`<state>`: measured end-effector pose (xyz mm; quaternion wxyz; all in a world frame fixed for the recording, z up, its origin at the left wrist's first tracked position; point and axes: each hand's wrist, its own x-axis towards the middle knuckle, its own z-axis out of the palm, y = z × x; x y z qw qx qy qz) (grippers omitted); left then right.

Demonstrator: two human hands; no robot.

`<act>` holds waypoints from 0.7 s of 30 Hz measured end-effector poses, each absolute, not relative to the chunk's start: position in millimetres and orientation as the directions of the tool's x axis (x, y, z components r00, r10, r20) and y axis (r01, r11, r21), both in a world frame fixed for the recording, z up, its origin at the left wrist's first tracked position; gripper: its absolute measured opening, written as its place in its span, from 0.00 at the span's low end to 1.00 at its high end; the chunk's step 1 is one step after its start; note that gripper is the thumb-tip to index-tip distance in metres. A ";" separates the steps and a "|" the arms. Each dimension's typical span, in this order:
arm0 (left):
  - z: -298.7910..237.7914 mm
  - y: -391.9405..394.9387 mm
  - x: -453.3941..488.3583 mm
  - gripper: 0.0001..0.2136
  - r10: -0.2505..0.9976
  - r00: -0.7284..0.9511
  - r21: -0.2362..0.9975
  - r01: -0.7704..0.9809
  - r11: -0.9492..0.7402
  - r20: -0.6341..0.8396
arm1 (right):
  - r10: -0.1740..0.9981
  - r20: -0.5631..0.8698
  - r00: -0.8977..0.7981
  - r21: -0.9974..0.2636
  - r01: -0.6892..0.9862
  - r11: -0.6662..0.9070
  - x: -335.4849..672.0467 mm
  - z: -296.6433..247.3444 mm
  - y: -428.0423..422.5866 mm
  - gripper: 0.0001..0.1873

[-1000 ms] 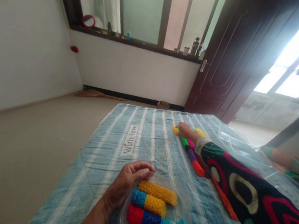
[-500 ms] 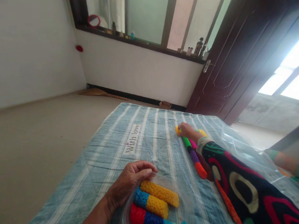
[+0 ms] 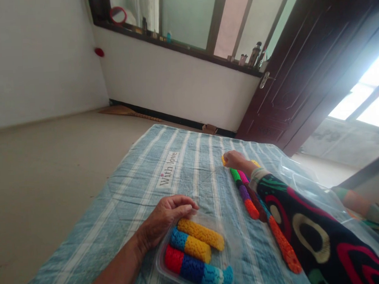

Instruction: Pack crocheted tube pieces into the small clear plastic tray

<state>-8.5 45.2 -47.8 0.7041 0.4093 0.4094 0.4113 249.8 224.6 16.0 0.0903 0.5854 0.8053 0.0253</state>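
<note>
My left hand [image 3: 172, 215], fingers curled, closes on the upper left edge of a clear plastic container [image 3: 158, 268]. Inside lie textured rolls: a yellow roll [image 3: 202, 233], a blue-and-yellow roll [image 3: 191, 245] and a red-and-blue roll [image 3: 196, 269]. Farther off, my right hand [image 3: 235, 159] has its fingers closed around the end of a yellow piece [image 3: 224, 160]. Most of that piece is hidden by the hand. Below the hand, a green, purple and orange roll [image 3: 245, 196] lies beside a brown roll [image 3: 258, 204]. A blue-and-orange roll [image 3: 285, 245] runs along my patterned sleeve.
A blue-and-white striped cloth [image 3: 126, 213] covers the surface. Clear plastic containers [image 3: 306, 186] stand right of my right arm, with a blurred limb-like shape [image 3: 358, 201] beyond them. Dark door [image 3: 288, 77] and windowsill items are at the back.
The view has shifted slightly, showing more of the container and of the blue-and-orange roll. My right hand stays closed on the yellow piece; my left hand keeps its place at the container.
</note>
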 end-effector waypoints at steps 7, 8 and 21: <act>-40.9 43.3 -4.4 0.10 0.916 0.325 0.919 -0.232 0.319 -0.236 | 0.800 -0.138 -0.584 -0.030 0.810 0.586 239.1 47.2 144.0 0.06; -39.8 43.0 -3.9 0.10 0.917 0.324 0.925 -0.216 0.312 -0.234 | 0.747 -0.145 -0.649 -0.079 0.760 0.646 237.1 49.5 125.1 0.06; -52.8 47.3 -4.2 0.08 0.914 0.368 0.925 -0.256 0.279 -0.174 | 0.289 -0.202 -0.936 -0.040 0.303 0.952 220.7 18.6 29.4 0.07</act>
